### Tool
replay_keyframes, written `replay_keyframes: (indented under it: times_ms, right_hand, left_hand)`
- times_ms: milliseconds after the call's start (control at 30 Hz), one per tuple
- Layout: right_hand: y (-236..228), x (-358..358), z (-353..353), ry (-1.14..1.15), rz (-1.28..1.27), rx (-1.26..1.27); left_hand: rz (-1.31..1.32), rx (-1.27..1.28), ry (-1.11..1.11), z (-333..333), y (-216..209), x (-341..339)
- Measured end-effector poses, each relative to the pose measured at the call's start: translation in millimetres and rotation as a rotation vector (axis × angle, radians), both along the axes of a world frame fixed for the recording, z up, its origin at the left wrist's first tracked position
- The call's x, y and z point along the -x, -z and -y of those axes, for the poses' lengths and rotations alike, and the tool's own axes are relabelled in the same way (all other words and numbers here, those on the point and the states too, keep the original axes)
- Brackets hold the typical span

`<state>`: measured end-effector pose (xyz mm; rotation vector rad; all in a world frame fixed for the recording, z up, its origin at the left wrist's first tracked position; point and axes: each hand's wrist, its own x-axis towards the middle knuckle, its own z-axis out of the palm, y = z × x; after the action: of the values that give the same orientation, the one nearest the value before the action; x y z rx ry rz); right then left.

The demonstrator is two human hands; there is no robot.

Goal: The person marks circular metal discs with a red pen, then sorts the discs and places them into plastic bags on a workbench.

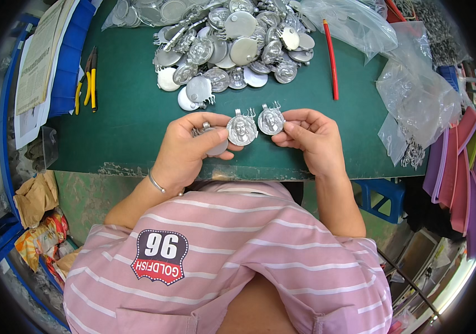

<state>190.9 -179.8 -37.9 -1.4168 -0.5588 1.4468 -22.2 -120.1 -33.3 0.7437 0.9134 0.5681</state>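
progress: handling is judged to be under way, with only a few pieces in hand. three metal medallions are clear of the heap and sit between the person's hands above the near edge of the table (121,119). the left hand (188,147) is closed on two: a relief-side medallion (242,131) at the fingertips, and a plain-backed medallion (216,142) tucked under the thumb. the right hand (319,139) pinches a smaller-looking medallion (271,121) by its rim, relief upward. the hands are apart; the two relief pieces stand just beside each other, and whether their edges touch cannot be told. the bulk remains in the heap of medallions (232,50) beyond, some faces up, some backs up. no separate finished lot can be identified, so the completed share is not determinable.

materials: each held relief piece is a round, silver-grey disc with a raised head, a hanging loop on top and trident-like prongs at the rim. visible backs are smooth and dull. the table is matt green, its front edge chipped and scuffed. a slim red pencil (331,60) lies right of the heap, near a crumpled clear plastic bag (419,72). yellow-handled pliers (93,86) lie at far left.
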Motion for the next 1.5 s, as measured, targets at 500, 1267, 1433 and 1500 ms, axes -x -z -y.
replay_keyframes:
  times_ms: [500,1267,1433,1500]
  right_hand:
    - [-9.8,14.5,8.9,-0.083,0.023,-0.121]
    - [-1.7,25.7,11.3,-0.102,-0.153,-0.086]
    - [0.6,25.7,12.5,-0.095,-0.179,-0.074]
    - [2.2,25.6,13.0,-0.091,-0.208,-0.063]
  left_hand:
    - [0.034,0.021,0.033,-2.3,-4.6,-4.3]
    - [0.024,0.005,0.111,-2.3,-4.4,-2.7]
    - [0.024,0.012,0.097,-1.3,-4.1,-3.2]
    - [0.031,0.011,0.091,-1.2,-4.7,-3.5]
